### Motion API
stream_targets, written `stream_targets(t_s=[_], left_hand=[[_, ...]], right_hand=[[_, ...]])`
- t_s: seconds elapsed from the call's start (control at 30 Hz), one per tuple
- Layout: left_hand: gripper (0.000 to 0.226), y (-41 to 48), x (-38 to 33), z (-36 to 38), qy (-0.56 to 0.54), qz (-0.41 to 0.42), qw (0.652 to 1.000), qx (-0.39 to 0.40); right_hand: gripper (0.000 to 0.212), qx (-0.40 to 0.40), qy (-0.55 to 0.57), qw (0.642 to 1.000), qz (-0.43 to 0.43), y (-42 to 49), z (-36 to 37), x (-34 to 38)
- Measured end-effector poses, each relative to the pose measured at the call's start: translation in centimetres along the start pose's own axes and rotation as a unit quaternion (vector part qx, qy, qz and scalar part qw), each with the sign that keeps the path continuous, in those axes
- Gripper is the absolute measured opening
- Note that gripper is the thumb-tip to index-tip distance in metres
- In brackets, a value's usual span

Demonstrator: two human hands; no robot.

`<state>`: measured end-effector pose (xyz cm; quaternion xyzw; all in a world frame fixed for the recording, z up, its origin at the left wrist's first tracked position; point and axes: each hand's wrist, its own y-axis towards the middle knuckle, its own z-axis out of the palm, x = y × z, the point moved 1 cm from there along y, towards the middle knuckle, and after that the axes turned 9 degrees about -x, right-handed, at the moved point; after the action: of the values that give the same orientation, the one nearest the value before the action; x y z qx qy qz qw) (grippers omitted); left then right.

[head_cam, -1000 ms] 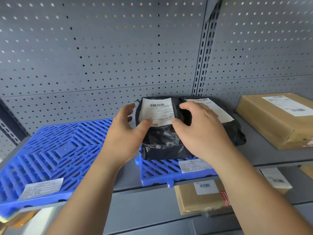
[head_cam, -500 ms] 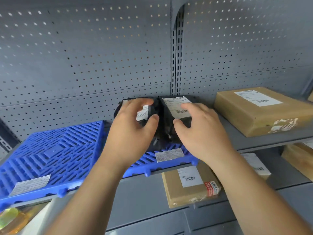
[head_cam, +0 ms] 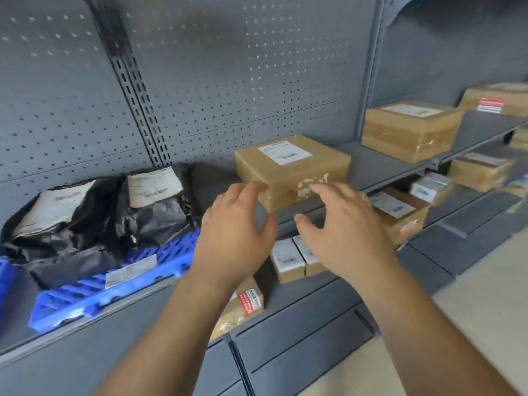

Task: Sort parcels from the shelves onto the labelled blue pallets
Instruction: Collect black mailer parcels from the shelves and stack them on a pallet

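Left hand [head_cam: 237,235] and right hand [head_cam: 345,235] are both spread, fingers apart and slightly bent, holding nothing, raised side by side before the near face of the central cardboard box [head_cam: 291,167]; contact with it cannot be told through the blur. From the left: the edge of one blue pallet [head_cam: 4,278]; a second, labelled pallet [head_cam: 120,281] on the upper shelf [head_cam: 380,167], carrying two parcels, the left black bag [head_cam: 57,232] and the right black bag [head_cam: 154,212], touching, one white label each; the central box, off the pallet, near the right bag; two further boxes, the taped box [head_cam: 408,130] and the far box [head_cam: 497,100]. Below: a red-labelled box [head_cam: 245,304], partly hidden by the left forearm; two small boxes [head_cam: 288,260] between the wrists; others too blurred to count.
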<state>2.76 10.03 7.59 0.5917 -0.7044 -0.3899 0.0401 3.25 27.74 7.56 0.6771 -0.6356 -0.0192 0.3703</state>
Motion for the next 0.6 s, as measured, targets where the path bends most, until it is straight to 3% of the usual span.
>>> stream_targets(t_s=[0.27, 0.6], left_hand=[[0.049, 0.5, -12.0, 10.3, -0.019, 0.096, 0.993, 0.071], [0.045, 2.4, -24.7, 22.8, -0.085, 0.216, 0.956, 0.180]], right_hand=[[0.053, -0.049, -0.081, 0.988, 0.123, -2.1, -7.3, -13.1], [0.055, -0.081, -0.157, 0.942, 0.286, -3.2, -12.6, -26.5]])
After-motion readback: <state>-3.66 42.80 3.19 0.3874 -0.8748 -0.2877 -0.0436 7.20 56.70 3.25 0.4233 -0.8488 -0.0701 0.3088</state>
